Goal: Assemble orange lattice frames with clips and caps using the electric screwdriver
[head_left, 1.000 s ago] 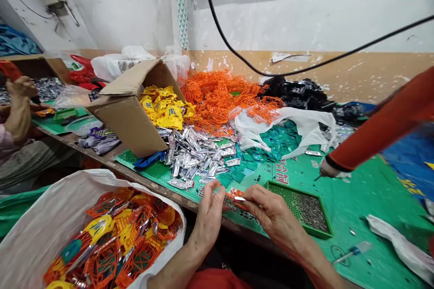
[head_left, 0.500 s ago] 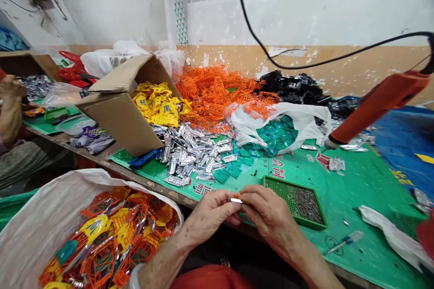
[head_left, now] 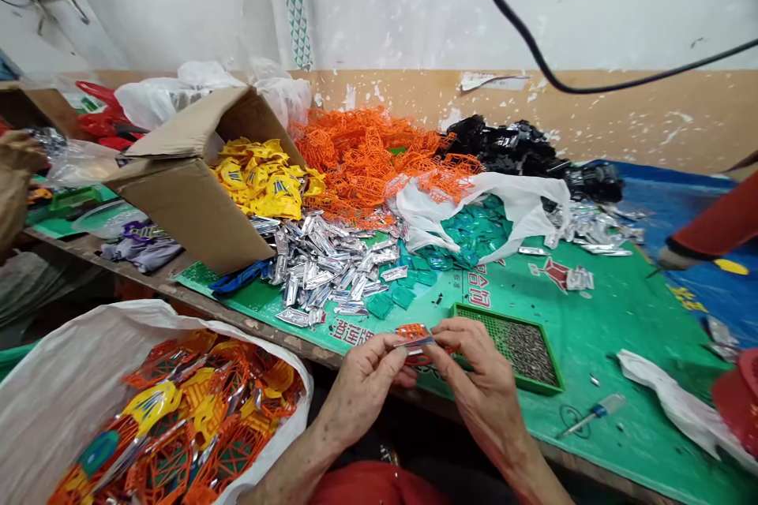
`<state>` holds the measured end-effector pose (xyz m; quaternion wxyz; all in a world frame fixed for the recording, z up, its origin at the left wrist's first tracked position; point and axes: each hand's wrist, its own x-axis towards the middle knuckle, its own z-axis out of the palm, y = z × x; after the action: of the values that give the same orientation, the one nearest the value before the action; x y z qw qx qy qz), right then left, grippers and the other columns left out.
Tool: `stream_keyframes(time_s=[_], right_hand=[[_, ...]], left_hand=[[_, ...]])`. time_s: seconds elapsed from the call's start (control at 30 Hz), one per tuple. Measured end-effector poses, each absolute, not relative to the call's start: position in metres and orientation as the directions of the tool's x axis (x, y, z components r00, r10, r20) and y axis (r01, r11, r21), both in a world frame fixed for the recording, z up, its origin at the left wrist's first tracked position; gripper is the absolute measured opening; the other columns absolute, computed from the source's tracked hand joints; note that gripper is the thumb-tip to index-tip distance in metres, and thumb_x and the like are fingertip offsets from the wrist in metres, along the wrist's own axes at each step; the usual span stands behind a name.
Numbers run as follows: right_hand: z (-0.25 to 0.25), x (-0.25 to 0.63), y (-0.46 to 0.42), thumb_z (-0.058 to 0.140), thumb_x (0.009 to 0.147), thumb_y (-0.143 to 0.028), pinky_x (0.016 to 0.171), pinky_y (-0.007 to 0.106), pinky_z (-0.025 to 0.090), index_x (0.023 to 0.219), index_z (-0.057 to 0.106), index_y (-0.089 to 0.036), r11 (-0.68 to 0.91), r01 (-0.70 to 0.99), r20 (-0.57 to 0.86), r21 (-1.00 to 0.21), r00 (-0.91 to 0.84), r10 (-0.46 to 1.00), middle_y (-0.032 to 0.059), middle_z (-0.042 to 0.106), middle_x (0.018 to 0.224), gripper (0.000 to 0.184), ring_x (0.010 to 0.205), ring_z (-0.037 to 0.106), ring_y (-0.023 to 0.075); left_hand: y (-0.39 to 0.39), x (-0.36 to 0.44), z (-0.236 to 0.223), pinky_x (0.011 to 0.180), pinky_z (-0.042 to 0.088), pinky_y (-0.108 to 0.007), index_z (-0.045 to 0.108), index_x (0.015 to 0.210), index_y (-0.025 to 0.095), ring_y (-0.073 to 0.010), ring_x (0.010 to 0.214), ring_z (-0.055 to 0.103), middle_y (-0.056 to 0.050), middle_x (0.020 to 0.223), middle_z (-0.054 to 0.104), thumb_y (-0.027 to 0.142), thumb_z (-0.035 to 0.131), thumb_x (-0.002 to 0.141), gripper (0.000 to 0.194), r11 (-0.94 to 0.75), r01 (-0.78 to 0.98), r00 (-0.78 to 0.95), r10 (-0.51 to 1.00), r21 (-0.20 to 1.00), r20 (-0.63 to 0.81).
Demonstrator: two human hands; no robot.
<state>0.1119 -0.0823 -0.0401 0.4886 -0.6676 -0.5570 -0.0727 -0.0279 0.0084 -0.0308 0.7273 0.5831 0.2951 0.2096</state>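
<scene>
Near the table's front edge, my left hand (head_left: 370, 375) and my right hand (head_left: 479, 371) pinch one small assembly between them. It is an orange lattice plastic frame (head_left: 411, 330) with a silver strip (head_left: 416, 346) along its near side. Fingertips cover both ends of it. Just beyond my right hand stands a green tray (head_left: 548, 331) holding many small dark metal pieces that look like screws. Ahead of my left hand lie a heap of silver plastic parts (head_left: 332, 260) and a few flat teal pieces (head_left: 379, 304).
A white sack (head_left: 76, 347) of orange and yellow assemblies is at lower left. Behind are a tilted cardboard box (head_left: 189, 205) with yellow parts (head_left: 254, 173), orange frames (head_left: 367, 150) and black parts (head_left: 503, 146). A red powered driver (head_left: 722, 225) hangs right; a screwdriver (head_left: 595, 413) lies on the table.
The orange frame has turned and shows more of its lattice between my fingers. The red driver has swung to the right, and the whole view has shifted slightly.
</scene>
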Motion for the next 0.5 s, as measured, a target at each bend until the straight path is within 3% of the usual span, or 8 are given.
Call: stream_keyframes(time_s=[0.1, 0.23, 0.4, 0.5], right_hand=[[-0.040, 0.114, -0.085, 0.059, 0.088, -0.023, 0.074, 0.032, 0.047, 0.090, 0.062, -0.023, 0.144, 0.746, 0.582, -0.650, 0.367, 0.725, 0.0037, 0.067, 0.087, 0.004, 0.085, 0.060, 0.0184], [-0.039, 0.115, -0.089, 0.062, 0.086, -0.018, 0.076, 0.034, 0.048, 0.089, 0.063, -0.024, 0.192, 0.730, 0.600, -0.656, 0.350, 0.719, 0.0027, 0.068, 0.085, 0.006, 0.085, 0.061, 0.0186], [-0.035, 0.117, -0.097, 0.061, 0.085, -0.014, 0.078, 0.037, 0.048, 0.090, 0.064, -0.025, 0.282, 0.793, 0.694, -0.539, 0.230, 0.682, 0.0021, 0.067, 0.082, 0.012, 0.086, 0.062, 0.0187], [-0.031, 0.118, -0.103, 0.060, 0.084, -0.012, 0.081, 0.037, 0.047, 0.092, 0.063, -0.023, 0.291, 0.842, 0.730, -0.455, 0.166, 0.663, 0.0017, 0.067, 0.082, 0.014, 0.084, 0.062, 0.0172]], left_hand=[[0.007, -0.027, -0.030, 0.072, 0.053, -0.028, 0.072, 0.097, 0.018, -0.0175, 0.074, 0.065, -0.004, 0.088, 0.071, 0.042, 0.060, 0.085, 0.029, 0.163, 0.067, 0.748, 0.645, 0.984, -0.158], [0.004, -0.029, -0.033, 0.075, 0.052, -0.028, 0.072, 0.098, 0.020, -0.0194, 0.080, 0.065, -0.005, 0.094, 0.072, 0.041, 0.062, 0.084, 0.027, 0.180, 0.042, 0.747, 0.648, 0.983, -0.151], [0.005, -0.034, -0.033, 0.085, 0.049, -0.033, 0.073, 0.103, 0.022, -0.0241, 0.092, 0.065, -0.006, 0.100, 0.073, 0.044, 0.055, 0.088, 0.032, 0.155, 0.044, 0.752, 0.645, 0.987, -0.135], [0.004, -0.033, -0.028, 0.083, 0.049, -0.031, 0.077, 0.092, 0.022, -0.0240, 0.087, 0.065, -0.005, 0.090, 0.075, 0.038, 0.063, 0.082, 0.024, 0.088, 0.045, 0.731, 0.676, 0.995, -0.093]])
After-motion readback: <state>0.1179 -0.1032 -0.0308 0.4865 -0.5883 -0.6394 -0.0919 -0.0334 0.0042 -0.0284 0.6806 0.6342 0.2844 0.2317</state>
